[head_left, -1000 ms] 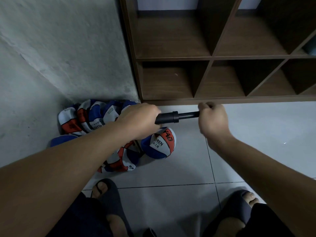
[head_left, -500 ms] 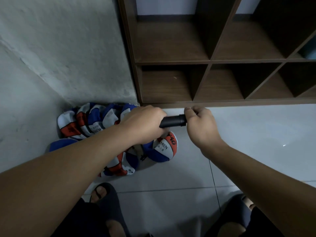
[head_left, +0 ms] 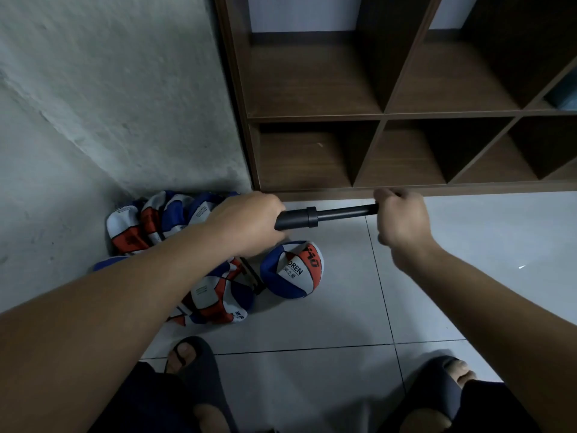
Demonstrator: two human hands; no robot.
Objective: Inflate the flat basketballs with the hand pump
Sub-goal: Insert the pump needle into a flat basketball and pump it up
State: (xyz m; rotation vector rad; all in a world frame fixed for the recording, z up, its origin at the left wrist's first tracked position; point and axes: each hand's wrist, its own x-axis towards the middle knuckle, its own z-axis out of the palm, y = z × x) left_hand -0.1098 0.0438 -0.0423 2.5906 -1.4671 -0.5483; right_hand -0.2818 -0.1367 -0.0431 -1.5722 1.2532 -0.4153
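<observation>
Flat basketballs (head_left: pixel 150 223) heaped in floor corner by wall. Left hand (head_left: pixel 246 225) wrapped round hand pump (head_left: pixel 296 218) barrel; rod drawn out, right hand (head_left: pixel 399 217) clenched on its handle. Rounder ball (head_left: pixel 292 270) below on floor tiles (head_left: pixel 312 317).

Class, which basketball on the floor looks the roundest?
The ball lying alone right of the pile, marked "REN", below the pump; the others lie crumpled flat by the wall.
</observation>
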